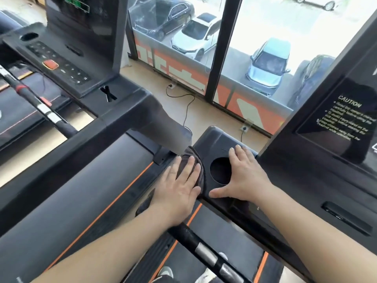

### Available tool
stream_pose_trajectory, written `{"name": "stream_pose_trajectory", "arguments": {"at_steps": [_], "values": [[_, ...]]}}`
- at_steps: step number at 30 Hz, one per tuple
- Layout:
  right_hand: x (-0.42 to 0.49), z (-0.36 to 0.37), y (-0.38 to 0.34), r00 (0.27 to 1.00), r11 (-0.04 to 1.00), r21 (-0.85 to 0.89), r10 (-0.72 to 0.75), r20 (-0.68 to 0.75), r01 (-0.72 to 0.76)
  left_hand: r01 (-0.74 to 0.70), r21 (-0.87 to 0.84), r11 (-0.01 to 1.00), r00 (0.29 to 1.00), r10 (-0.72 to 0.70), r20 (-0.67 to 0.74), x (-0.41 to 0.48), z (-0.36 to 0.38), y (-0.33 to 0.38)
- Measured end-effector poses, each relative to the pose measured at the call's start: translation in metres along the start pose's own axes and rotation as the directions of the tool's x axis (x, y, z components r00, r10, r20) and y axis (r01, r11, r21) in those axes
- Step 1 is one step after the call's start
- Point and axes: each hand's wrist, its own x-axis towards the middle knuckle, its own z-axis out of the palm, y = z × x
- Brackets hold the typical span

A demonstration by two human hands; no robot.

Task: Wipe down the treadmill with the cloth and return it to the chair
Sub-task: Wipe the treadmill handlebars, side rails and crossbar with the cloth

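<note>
Left hand (pixel 179 186): yours, palm down, fingers straight and close together, pressing flat on the cloth (pixel 193 153). Nothing is curled round it.

Right hand (pixel 244 176): palm down, fingers spread, thumb out, resting bare on the console (pixel 214 137) of the treadmill. It holds nothing.

Cloth: dark, bunched, lying on the left edge of the console. One end shows past your left fingertips, and a second part shows beside the wrist. Its long axis runs away from you along that edge.

Cup-holder hole (pixel 221 170): round, between your two hands, just right of the cloth.

Handlebar (pixel 204 252): black with silver grips, below your left forearm.

Chair: not in view.

Relation to note: the cloth sits wholly under your left hand, so that hand is the nearer one. The console top, as I judge it the surface next in line, lies to the right of the cloth. Your right hand rests on that path and would likely need to lift clear.
</note>
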Motion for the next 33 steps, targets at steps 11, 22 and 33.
{"name": "stream_pose_trajectory", "arguments": {"at_steps": [11, 22, 33], "values": [[0.020, 0.004, 0.010, 1.000, 0.999, -0.033, -0.001, 0.013, 0.002, 0.026, 0.073, 0.997, 0.999, -0.027, 0.019, 0.010, -0.009, 0.024], [0.025, 0.006, 0.008, 1.000, 0.999, 0.027, 0.028, -0.001, -0.028, -0.050, 0.114, 0.992, 0.997, 0.043, 0.066, 0.067, -0.037, 0.025], [-0.034, 0.019, 0.020, 0.884, 0.848, 0.522, 0.173, -0.435, 0.090, -0.162, 0.078, 0.984, 0.985, 0.156, 0.079, 0.087, -0.023, 0.009]]}}
